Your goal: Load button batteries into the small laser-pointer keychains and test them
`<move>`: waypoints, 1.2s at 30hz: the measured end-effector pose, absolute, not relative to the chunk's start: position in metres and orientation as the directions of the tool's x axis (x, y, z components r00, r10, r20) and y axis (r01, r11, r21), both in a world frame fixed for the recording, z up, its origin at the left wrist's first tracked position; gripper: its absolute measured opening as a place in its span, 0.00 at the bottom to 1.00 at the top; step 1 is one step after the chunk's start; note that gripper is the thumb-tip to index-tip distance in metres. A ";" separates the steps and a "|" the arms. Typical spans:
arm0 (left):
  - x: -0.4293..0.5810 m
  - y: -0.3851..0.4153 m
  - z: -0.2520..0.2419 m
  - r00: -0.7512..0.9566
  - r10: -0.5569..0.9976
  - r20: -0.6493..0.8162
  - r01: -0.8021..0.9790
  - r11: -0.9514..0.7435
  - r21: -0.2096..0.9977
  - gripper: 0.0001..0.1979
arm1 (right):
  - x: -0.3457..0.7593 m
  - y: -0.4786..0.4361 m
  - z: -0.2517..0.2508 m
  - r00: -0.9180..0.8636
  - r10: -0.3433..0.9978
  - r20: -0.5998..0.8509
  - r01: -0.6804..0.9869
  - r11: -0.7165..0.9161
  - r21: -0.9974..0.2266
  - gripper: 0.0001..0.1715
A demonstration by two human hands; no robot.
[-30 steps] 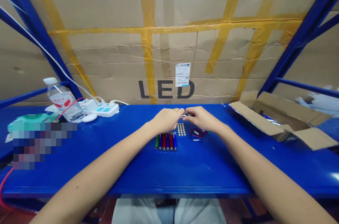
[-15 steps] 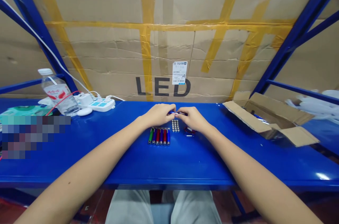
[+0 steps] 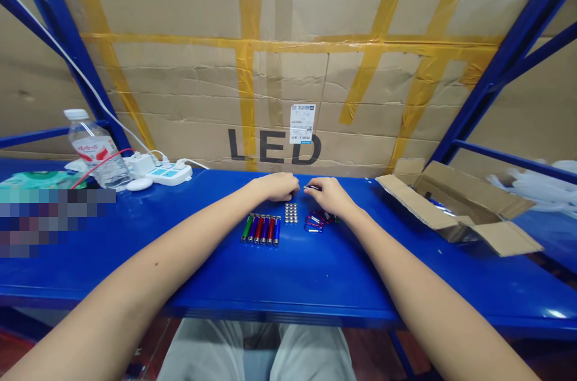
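My left hand (image 3: 282, 187) is closed, its fingers curled downward just behind the small silver button cells (image 3: 291, 213); what it holds, if anything, is hidden. My right hand (image 3: 328, 193) pinches a slim, dark, metal-tipped flashlight part (image 3: 312, 188) between thumb and fingers, pointing left toward the other hand. In front of the left wrist, several mini flashlights (image 3: 260, 230) in green, blue and red lie side by side in a row. Beneath the right wrist lie red and blue carabiner clips (image 3: 314, 223) in a loose cluster.
An open cardboard box (image 3: 451, 204) with some contents stands on the right of the blue table (image 3: 293, 279). At the left are a water bottle (image 3: 97, 149), a white power strip (image 3: 170, 173) and a round white object (image 3: 139, 184). A large taped carton (image 3: 189, 86) walls the back.
My hands, together at a slim blue tube before, have come apart. The left fingers now curl downward, while the right keeps a slim part. The view has shifted slightly.
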State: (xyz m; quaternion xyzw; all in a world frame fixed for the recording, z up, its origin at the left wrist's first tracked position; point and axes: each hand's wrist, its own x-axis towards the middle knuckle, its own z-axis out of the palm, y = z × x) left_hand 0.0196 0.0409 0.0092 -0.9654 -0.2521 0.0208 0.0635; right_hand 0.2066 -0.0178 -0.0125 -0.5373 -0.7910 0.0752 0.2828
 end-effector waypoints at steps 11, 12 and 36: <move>-0.003 0.037 0.011 0.773 0.634 -0.039 0.634 -0.773 -0.013 0.13 | 0.201 -0.019 -0.015 -0.279 0.896 0.346 0.823 0.408 -0.394 0.10; -0.008 0.038 0.010 0.761 0.647 -0.036 0.648 -0.762 -0.002 0.13 | 0.201 -0.019 -0.016 -0.284 0.894 0.347 0.818 0.414 -0.398 0.10; -0.001 0.051 -0.019 0.665 0.726 0.175 0.623 -0.668 0.406 0.08 | 0.195 -0.022 -0.020 -0.405 0.862 0.306 0.725 0.506 -0.466 0.12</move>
